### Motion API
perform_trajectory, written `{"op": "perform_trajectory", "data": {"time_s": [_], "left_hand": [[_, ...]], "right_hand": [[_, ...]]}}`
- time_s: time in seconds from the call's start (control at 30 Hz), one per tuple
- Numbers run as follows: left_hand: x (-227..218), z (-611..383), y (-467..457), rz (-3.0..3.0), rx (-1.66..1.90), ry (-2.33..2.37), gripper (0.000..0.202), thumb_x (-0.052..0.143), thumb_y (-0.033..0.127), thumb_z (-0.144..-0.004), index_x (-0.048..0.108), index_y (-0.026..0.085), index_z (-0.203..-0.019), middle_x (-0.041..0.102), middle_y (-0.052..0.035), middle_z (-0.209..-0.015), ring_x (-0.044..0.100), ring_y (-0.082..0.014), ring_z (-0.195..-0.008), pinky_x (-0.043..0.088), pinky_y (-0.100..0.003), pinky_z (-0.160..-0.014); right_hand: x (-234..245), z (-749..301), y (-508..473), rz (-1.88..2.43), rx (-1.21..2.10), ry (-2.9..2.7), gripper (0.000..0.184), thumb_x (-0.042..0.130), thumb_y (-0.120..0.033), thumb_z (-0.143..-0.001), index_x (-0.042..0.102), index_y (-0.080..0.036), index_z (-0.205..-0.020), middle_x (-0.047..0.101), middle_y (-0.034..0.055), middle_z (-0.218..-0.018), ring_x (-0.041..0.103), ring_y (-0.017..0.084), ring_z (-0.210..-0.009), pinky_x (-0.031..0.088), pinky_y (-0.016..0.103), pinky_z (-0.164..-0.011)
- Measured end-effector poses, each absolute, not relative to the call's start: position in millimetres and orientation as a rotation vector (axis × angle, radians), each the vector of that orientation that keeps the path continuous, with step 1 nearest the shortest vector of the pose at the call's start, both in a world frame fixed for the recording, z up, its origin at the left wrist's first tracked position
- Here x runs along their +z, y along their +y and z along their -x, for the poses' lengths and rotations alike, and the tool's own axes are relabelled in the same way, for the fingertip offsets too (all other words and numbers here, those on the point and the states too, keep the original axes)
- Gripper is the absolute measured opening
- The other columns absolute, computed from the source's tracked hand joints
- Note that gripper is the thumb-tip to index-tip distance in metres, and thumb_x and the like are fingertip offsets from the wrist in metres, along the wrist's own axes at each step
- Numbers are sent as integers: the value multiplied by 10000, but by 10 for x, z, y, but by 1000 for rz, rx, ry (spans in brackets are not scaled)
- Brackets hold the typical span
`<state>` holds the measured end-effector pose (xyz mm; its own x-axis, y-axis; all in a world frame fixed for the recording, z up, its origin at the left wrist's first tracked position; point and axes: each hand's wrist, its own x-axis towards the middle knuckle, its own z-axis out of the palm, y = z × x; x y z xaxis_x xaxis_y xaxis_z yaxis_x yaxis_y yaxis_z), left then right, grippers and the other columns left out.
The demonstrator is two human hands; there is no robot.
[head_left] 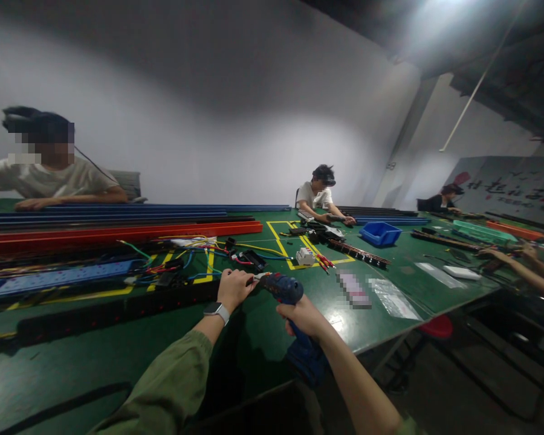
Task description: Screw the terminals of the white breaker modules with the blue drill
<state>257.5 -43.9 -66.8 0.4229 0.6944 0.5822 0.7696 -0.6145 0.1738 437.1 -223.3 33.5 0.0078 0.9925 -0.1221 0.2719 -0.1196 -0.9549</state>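
Olive sleeve (172, 386) right up front, and out of it comes the left hand (233, 287), a watch (216, 310) on the wrist. Its grip is curled tight into a fist at the nose of the blue drill (284, 289). What sits inside that fist is hidden, can't call it. The right hand (301, 317) comes in bare-armed from below, its grip wrapped firmly around the drill's handle. The drill is held just above the near edge of the green counter (72, 374), nose pointing left. Its battery base hangs below the right hand, off the counter's edge.

Under the left fist, a long black strip (118, 311) runs away to the left across the counter. Behind it is a tangle of coloured wires (194, 254) lying over yellow tape lines (281, 244). A small white breaker (305, 256) sits just beyond the drill. Further back, a long red rail (118, 232) lies beside dark blue rails (118, 211).

Off to the right are a clear plastic bag (392, 297), a blue bin (379, 234) and a red stool (436, 326) beside the counter. One co-worker (49, 175) leans in at far left, and another person (320, 193) works across the counter, hands down among parts.
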Motion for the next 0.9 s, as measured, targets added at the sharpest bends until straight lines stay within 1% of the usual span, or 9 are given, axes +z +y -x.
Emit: {"op": "perform_trajectory", "data": {"time_s": [0.2, 0.47, 0.77, 0.9], "left_hand": [[-661, -2575, -442, 2539, -939, -1318, 357, 483, 500, -921, 770, 293, -966, 743, -91, -882, 610, -259, -880, 279, -446, -898], [-665, -2583, -441, 2514, -932, -1313, 368, 487, 513, -924, 772, 281, -938, 743, -92, -863, 613, -247, -866, 283, -425, -885], [-675, -2584, -433, 2505, -966, -1284, 356, 490, 511, -923, 773, 295, -937, 736, -83, -841, 618, -246, -857, 287, -419, -867], [-682, -2583, -427, 2516, -962, -1281, 368, 483, 514, -923, 775, 291, -937, 737, -88, -840, 614, -252, -861, 281, -431, -873]], "right_hand": [[333, -4374, -2232, 1495, 1172, -1366, 228, 594, -232, -776, 562, -180, -995, 488, -81, -550, 532, 113, -392, 363, 205, -398], [290, -4397, -2202, 1457, 1172, -1405, 294, 587, -234, -770, 561, -179, -1058, 482, -91, -559, 533, 111, -381, 361, 202, -390], [344, -4369, -2236, 1497, 1164, -1362, 261, 592, -234, -749, 556, -177, -1002, 492, -86, -555, 531, 112, -384, 359, 210, -403], [322, -4377, -2224, 1480, 1163, -1377, 281, 584, -227, -743, 558, -177, -1019, 493, -89, -551, 533, 116, -379, 360, 213, -403]]}}
